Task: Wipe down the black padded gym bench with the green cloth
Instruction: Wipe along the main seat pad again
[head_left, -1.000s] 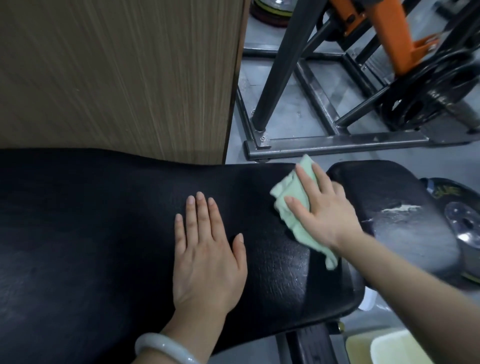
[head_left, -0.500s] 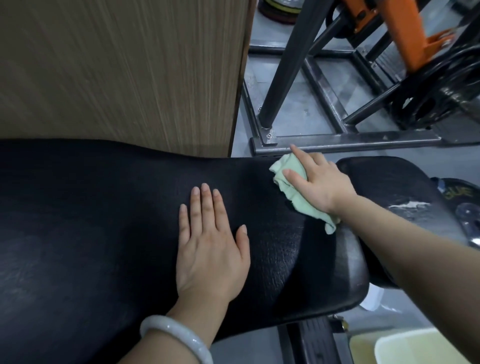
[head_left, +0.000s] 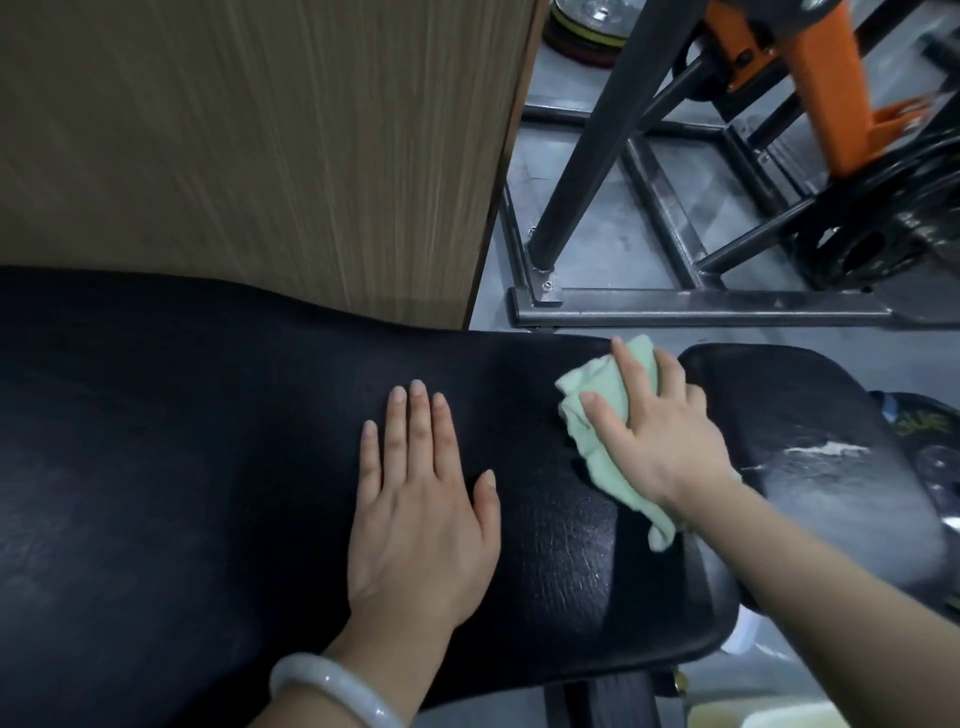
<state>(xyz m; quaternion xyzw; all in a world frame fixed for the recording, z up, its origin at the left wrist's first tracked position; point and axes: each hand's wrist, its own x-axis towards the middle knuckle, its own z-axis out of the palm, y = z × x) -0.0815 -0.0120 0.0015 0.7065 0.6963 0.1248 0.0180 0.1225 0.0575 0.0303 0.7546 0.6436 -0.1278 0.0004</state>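
Both hands stay: right hand (head_left: 660, 431) presses one cloth (head_left: 597, 441), left hand (head_left: 421, 499) flat on bench (head_left: 182, 467).

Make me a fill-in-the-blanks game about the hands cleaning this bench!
1. The cloth under the right hand is ____ in colour.
2. The left hand lies ____ on the bench, holding nothing.
3. The left wrist wears a white ____.
4. The frame behind the bench has an ____ part.

Missing words: green; flat; bracelet; orange
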